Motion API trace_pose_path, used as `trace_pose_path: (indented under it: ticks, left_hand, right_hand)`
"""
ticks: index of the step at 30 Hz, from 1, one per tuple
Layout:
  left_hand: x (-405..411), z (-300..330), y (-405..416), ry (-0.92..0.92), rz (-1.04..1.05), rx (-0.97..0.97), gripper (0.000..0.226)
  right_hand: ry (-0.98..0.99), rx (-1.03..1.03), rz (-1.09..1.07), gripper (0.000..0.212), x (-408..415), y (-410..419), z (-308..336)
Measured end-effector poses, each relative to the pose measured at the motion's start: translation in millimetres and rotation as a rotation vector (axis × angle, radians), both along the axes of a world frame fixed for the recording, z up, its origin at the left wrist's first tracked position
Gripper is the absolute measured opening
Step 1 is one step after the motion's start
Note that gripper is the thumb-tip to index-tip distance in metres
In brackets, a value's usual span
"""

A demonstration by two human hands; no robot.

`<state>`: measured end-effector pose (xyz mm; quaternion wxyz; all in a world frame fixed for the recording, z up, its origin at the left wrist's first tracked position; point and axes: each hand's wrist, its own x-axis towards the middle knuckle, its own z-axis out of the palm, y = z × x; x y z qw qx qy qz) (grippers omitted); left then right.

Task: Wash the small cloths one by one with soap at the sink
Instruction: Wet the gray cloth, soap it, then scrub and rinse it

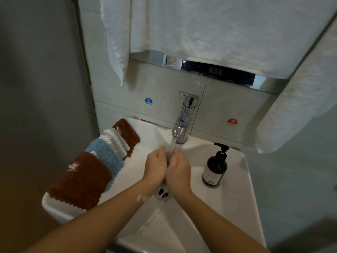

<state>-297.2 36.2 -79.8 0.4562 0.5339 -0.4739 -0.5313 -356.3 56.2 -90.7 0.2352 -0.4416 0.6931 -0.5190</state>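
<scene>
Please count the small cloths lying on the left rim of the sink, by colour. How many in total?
Brown cloths: 2 (near, far)
Blue cloth: 1
White cloths: 2, as far as the overlapping edges show
Total: 5 on the sink rim

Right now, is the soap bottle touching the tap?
Apart. The head view shows bare white sink rim between the soap bottle and the tap.

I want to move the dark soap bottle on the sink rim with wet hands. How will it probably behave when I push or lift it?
The soap bottle looks tall and narrow with a pump on top, so a push near the pump may tip it. It stands on the smooth white sink rim, so it could slide. Its glossy side is probably slippery for wet fingers; grip it low.
</scene>
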Motion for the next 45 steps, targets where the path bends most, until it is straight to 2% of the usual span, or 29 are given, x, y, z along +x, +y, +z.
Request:
trace_pose_path:
  ticks: [3, 5, 7, 9, 11, 14, 16, 18, 19, 21, 22, 25, 28, 30, 32, 35, 36, 38, 41, 43, 45]
  left_hand:
    - [-9, 0, 17, -0.023, -0.094, 0.029, 0.030]
    - [-8, -5, 14, -0.070, -0.057, 0.034, 0.025]
    - [-3, -11, 6, -0.166, -0.022, 0.077, 0.027]
    - [0, -15, 3, -0.207, 0.002, 0.099, 0.033]
    - [-1, -11, 12, -0.187, -0.037, 0.035, 0.035]
    - [-8, -5, 32, -0.236, -0.140, -0.147, 0.033]
    - [-7, -6, 31, -0.282, -0.145, -0.173, 0.033]
    - [-4, -8, 15, -0.348, -0.046, -0.146, 0.033]
    - [-1, -9, 8, -0.363, 0.023, -0.125, 0.034]
    - [0, -11, 4, -0.332, 0.086, -0.090, 0.036]
    - [-3, -12, 9, -0.295, 0.059, -0.071, 0.036]
    - [-11, -12, 35, -0.246, -0.086, -0.068, 0.027]
    - [-3, -10, 21, -0.303, -0.005, -0.142, 0.021]
    - [7, -7, 6, -0.271, 0.076, -0.121, 0.022]
    - [9, -4, 8, -0.225, 0.066, -0.106, 0.022]
    - [-5, 2, 30, -0.206, -0.106, -0.168, 0.021]
    - [-6, 1, 29, -0.210, -0.101, -0.187, 0.020]
    - [-1, -2, 15, -0.196, 0.024, -0.191, 0.019]
    - [7, -7, 4, -0.145, 0.124, -0.114, 0.021]
    - [0, -2, 18, -0.105, 0.009, -0.072, 0.024]
    - [-8, 6, 27, -0.106, -0.070, -0.090, 0.025]
  right_hand:
    - [-0.353, 0.069, -0.174, 0.035, -24, -31, 2]
    - [-0.603, 0.093, -0.162, 0.035, -20, -36, -3]
    - [-0.692, 0.125, -0.106, 0.029, -6, -32, -9]
    - [-0.621, 0.136, -0.030, 0.023, 1, -28, -10]
    - [-0.562, 0.104, -0.001, 0.024, -7, -31, -7]
    - [-0.683, 0.061, -0.065, 0.032, -23, -38, -5]
    - [-0.539, 0.110, -0.023, 0.026, -20, -42, -17]
    - [-0.305, 0.284, 0.040, 0.021, -6, -34, -32]
    - [-0.274, 0.318, 0.096, 0.020, -1, -30, -36]
    - [-0.349, 0.351, 0.230, 0.022, 0, -26, -28]
    - [-0.382, 0.307, 0.212, 0.024, -3, -24, -18]
    - [-0.460, 0.186, -0.038, 0.026, -21, -35, 0]
    - [-0.340, 0.211, -0.028, 0.021, -9, -32, -4]
    - [-0.227, 0.270, 0.044, 0.025, 5, -26, -7]
    - [-0.316, 0.228, 0.059, 0.028, 1, -27, 1]
    - [-0.361, 0.138, -0.082, 0.026, -20, -38, 9]
    - [-0.385, 0.150, -0.098, 0.024, -19, -36, 10]
    - [-0.297, 0.214, -0.016, 0.017, -7, -27, 3]
    - [-0.201, 0.193, 0.104, 0.022, 3, -21, 6]
    - [-0.247, 0.112, -0.015, 0.026, -8, -29, 12]
    - [-0.431, 0.098, -0.147, 0.028, -20, -36, 13]
